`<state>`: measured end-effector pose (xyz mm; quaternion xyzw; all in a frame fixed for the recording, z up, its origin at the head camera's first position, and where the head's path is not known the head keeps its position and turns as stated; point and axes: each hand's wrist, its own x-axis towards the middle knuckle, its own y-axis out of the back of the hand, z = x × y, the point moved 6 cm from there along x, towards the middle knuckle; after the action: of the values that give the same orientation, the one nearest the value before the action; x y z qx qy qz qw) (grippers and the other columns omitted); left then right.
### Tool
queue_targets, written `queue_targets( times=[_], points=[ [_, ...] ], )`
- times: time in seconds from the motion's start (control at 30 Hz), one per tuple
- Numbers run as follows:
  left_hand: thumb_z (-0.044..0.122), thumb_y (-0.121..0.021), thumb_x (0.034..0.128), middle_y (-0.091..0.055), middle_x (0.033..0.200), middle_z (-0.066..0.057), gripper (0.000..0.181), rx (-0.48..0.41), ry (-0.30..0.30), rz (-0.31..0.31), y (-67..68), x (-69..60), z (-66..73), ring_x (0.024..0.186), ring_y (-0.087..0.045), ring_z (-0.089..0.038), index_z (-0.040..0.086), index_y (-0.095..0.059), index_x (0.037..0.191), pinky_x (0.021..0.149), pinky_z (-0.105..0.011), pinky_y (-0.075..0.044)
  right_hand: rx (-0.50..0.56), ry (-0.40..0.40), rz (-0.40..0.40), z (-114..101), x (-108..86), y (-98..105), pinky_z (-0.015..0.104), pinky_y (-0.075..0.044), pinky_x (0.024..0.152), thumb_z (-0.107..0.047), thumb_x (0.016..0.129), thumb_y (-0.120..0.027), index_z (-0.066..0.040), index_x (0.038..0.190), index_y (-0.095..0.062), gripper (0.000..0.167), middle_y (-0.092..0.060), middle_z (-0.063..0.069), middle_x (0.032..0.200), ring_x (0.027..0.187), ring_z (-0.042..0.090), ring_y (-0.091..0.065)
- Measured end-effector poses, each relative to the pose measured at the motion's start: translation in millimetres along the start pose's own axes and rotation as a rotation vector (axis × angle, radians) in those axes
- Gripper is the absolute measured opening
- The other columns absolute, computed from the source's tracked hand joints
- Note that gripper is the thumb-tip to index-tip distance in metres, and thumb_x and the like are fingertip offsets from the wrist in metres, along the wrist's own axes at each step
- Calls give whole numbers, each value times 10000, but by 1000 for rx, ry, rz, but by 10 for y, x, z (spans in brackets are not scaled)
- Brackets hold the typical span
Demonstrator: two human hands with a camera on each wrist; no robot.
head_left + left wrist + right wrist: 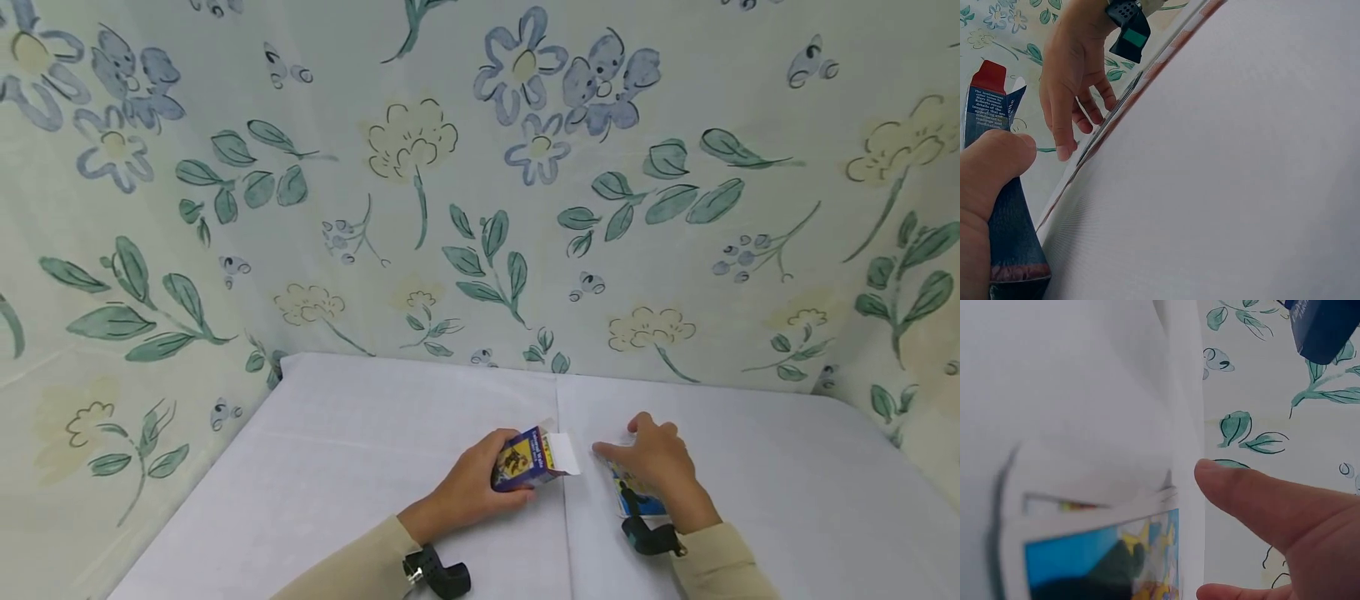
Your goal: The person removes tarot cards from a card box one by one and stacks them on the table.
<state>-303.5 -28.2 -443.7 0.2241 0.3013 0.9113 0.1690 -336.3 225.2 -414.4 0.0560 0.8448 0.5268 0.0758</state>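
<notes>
My left hand (468, 492) grips a small dark blue card box (519, 461) with a picture on its front. The box is tilted, and its white end flap stands out to the right. In the left wrist view, the thumb lies across the box (1016, 231), whose red and blue flaps are raised. To the right, my right hand (656, 458) hovers by some picture cards (647, 505) lying on the cloth, its fingers spread and loosely bent. The right wrist view shows the cards (1072, 553) with white borders and a blue picture, apart from the thumb.
A white cloth (337, 433) covers the table, with a fold line running down its middle. Behind and at both sides hangs a floral curtain (420, 275). Each wrist wears a black camera mount (444, 577).
</notes>
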Motion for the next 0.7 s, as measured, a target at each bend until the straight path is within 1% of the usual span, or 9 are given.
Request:
queue_targets(
  times=[0.1, 0.27, 0.37, 0.7],
  points=[
    [426, -761, 803, -535, 1214, 77, 715, 1, 5, -7, -10, 6, 8, 1026, -519, -44, 213, -397, 1380, 875, -248, -464, -12, -17, 2, -21, 4, -23, 445, -447, 641, -481, 718, -803, 25, 1190, -483, 762, -442, 286, 1016, 851, 395, -462],
    [435, -758, 802, -535, 1211, 80, 717, 3, 5, -5, -5, 9, 14, 1025, -519, -44, 217, -396, 1381, 875, -250, -465, -36, 4, 9, -55, 5, -37, 417, -428, 607, -402, 739, -807, -28, 1129, -549, 599, -447, 278, 991, 833, 390, -460],
    [441, -755, 803, -536, 1210, 80, 716, 1, 2, -1, 0, 7, 12, 1024, -520, -45, 216, -397, 1381, 873, -252, -466, -35, 19, 9, -64, 6, -43, 412, -424, 605, -382, 754, -799, -39, 1094, -581, 530, -457, 271, 986, 834, 387, -461],
    [429, -757, 803, -538, 1201, 84, 705, 2, 10, -3, 1, 0, 9, 1018, -521, -44, 211, -403, 1372, 874, -248, -464, -18, 43, 31, -72, -8, -38, 402, -427, 603, -342, 776, -783, -33, 1021, -601, 435, -485, 249, 961, 809, 364, -478]
  ],
)
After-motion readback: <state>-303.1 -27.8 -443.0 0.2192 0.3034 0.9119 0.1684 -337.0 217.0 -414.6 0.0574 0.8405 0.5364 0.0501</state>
